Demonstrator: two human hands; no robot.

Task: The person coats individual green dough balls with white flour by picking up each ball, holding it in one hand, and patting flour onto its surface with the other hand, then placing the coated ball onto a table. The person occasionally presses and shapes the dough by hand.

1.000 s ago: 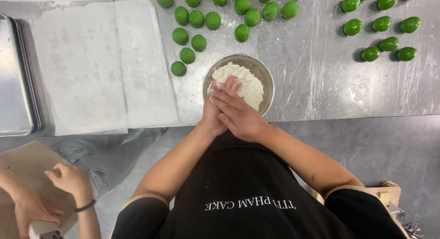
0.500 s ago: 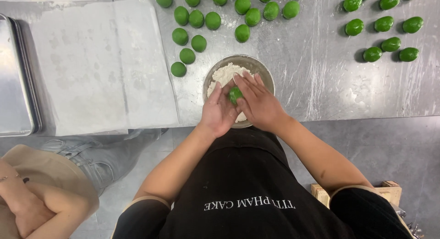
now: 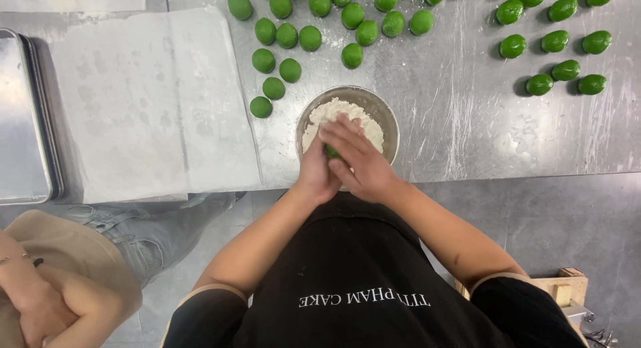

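Note:
Both my hands are cupped together over a round metal bowl (image 3: 384,109) of white flour (image 3: 339,114) at the near edge of the steel table. My left hand (image 3: 316,173) and my right hand (image 3: 357,160) press around a green dough ball (image 3: 331,151), of which only a small patch shows between my fingers. Several green dough balls (image 3: 290,70) lie in a cluster just beyond the bowl. A second group of oval green pieces (image 3: 553,41) lies at the far right.
White parchment paper (image 3: 147,101) covers the table to the left, and a metal tray (image 3: 23,121) sits at the far left edge. Another person sits at lower left, with a jeans-clad leg (image 3: 143,231) under the table edge. A wooden crate (image 3: 567,291) stands at lower right.
My hands opened briefly, showing the green ball over the flour, then closed around it again, my right hand covering it. The person at lower left has shifted.

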